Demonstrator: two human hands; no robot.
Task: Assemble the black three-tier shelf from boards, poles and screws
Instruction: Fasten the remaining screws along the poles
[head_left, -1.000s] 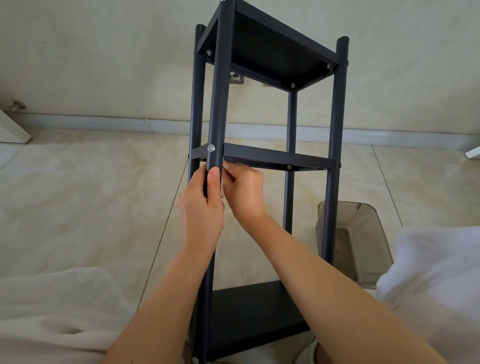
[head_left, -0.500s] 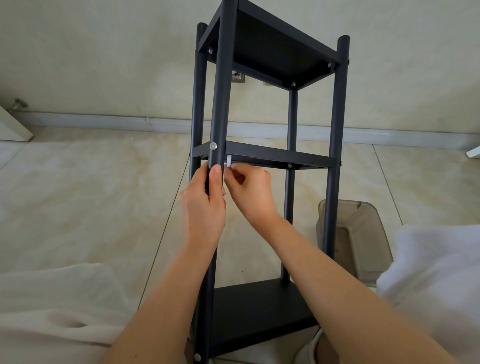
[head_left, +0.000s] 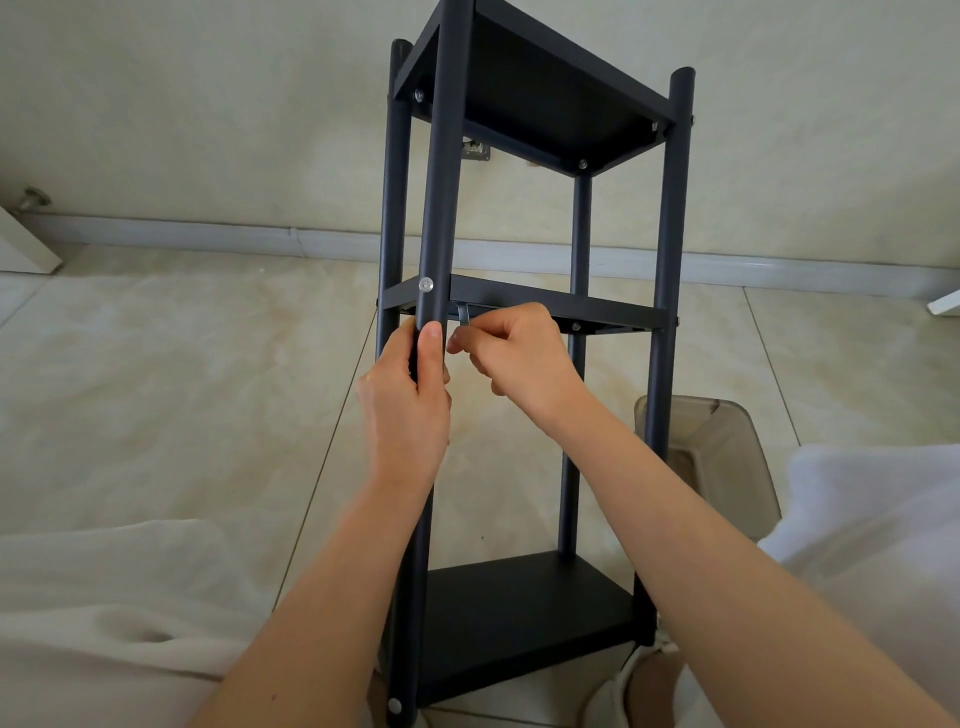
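You steady the black three-tier shelf (head_left: 524, 312) as it stands upright on the pale tiled floor (head_left: 156, 389), close in front of you and just short of the cream wall (head_left: 208, 104). Your left hand (head_left: 410, 410) is wrapped round the near front pole (head_left: 441, 182) just below the middle board (head_left: 556, 306), thumb lying up along the pole and fingers (head_left: 400, 343) curled behind it. Your right hand (head_left: 519, 358) sits just beside it, under the front edge of that board, its fingertips pinching a small silver hex key (head_left: 464, 314) whose short arm points up toward the underside of the board near the pole. A silver screw head (head_left: 426, 284) shows on the pole's face at the level of the middle board, just above your left thumb; another screw (head_left: 395, 705) sits low on the same pole beside the bottom board (head_left: 519, 618). The top board (head_left: 545, 88) is seen from below, with screws at its corners. All four poles run upright through the three boards. A translucent grey plastic bin (head_left: 727, 457) stands on the floor behind the right front pole (head_left: 670, 260). White fabric (head_left: 104, 597) covers the lower left and lower right corners of the view.
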